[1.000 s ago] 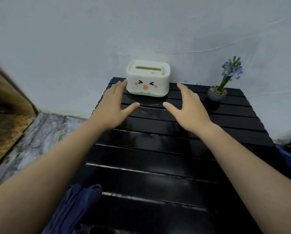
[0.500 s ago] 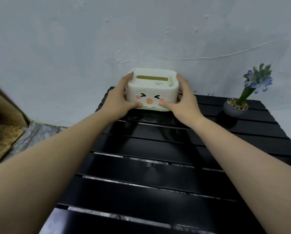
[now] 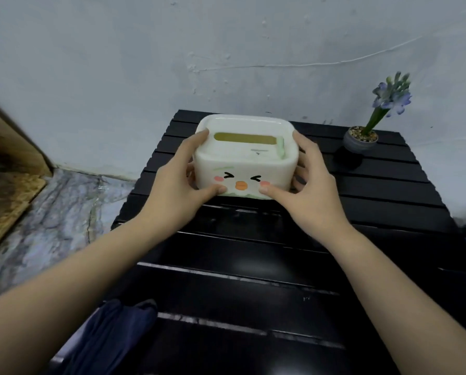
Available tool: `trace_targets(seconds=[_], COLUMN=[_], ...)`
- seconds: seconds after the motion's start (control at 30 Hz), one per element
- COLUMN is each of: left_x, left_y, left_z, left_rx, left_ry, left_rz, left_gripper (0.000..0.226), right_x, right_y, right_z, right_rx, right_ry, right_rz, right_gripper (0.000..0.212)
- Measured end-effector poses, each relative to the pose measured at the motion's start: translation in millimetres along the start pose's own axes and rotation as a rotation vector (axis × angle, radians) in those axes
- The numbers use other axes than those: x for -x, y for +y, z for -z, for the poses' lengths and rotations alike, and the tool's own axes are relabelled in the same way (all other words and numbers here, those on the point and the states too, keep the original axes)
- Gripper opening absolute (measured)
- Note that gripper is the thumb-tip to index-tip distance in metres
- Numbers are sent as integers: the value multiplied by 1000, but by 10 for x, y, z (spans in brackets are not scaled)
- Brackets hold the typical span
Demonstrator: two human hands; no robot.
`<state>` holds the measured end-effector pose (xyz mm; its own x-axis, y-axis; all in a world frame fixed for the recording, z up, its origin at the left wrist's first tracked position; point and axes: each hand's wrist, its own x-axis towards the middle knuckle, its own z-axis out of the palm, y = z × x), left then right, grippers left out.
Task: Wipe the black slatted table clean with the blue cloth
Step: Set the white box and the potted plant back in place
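Observation:
The black slatted table (image 3: 253, 280) fills the middle of the view, its far edge against the wall. A dark blue cloth (image 3: 110, 336) lies crumpled at the table's near left corner, partly under my left forearm. A white tissue box (image 3: 245, 158) with a cartoon face is held over the table's far part. My left hand (image 3: 177, 185) grips its left side and my right hand (image 3: 310, 185) grips its right side, thumbs on the front face. The box is tilted towards me, its top slot showing.
A small grey pot with a purple flower (image 3: 361, 138) stands at the table's far right. A pale wall (image 3: 226, 50) rises right behind the table. Marbled floor (image 3: 50, 220) and a wooden board (image 3: 7, 190) lie to the left.
Both hands reached the tissue box and closed on its sides. The box has since come nearer to me and tilted, and the blue cloth is in view again.

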<state>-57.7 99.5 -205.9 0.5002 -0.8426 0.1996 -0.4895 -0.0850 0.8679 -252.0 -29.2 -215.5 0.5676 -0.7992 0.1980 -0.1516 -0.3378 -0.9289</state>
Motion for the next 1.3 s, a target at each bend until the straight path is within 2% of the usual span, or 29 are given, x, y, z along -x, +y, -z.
trace_targets(seconds=[0.17, 0.3, 0.4, 0.5, 0.6, 0.73, 0.93, 1.03, 1.17, 1.3], left_x=[138, 130, 146, 181, 182, 62, -69, -104, -108, -105], left_y=[-41, 26, 182, 482, 850, 1133, 1051, 837, 592, 517], left_z=[-25, 19, 22, -56, -291, -794, -1577, -1843, -2008, -2021], left_rx=[31, -13, -159, -267, -280, -293, -348, -505, -684, -756], left_ry=[-40, -90, 36, 227, 281, 174, -75, -184, -324, -390], left_rz=[8, 10, -12, -161, -384, -545, -485, -454, -345, -318], left_gripper=[87, 102, 106, 85, 56, 37, 36, 46, 59, 67], right_x=[158, 156, 194, 240, 218, 44, -442, -715, -982, -1105], right_y=[72, 21, -79, -133, -88, 46, 302, 442, 653, 842], right_z=[-52, 6, 153, 393, 680, 1051, 1406, 1445, 1409, 1385], right_rx=[-4, 26, 152, 226, 333, 595, 827, 808, 688, 649], right_ry=[7, -17, 24, 130, 235, 253, 34, -40, -9, 33], right_rz=[-24, -27, -24, 9, 38, 65, -124, -202, -217, -172], right_gripper=[95, 101, 102, 79, 59, 45, 52, 58, 64, 49])
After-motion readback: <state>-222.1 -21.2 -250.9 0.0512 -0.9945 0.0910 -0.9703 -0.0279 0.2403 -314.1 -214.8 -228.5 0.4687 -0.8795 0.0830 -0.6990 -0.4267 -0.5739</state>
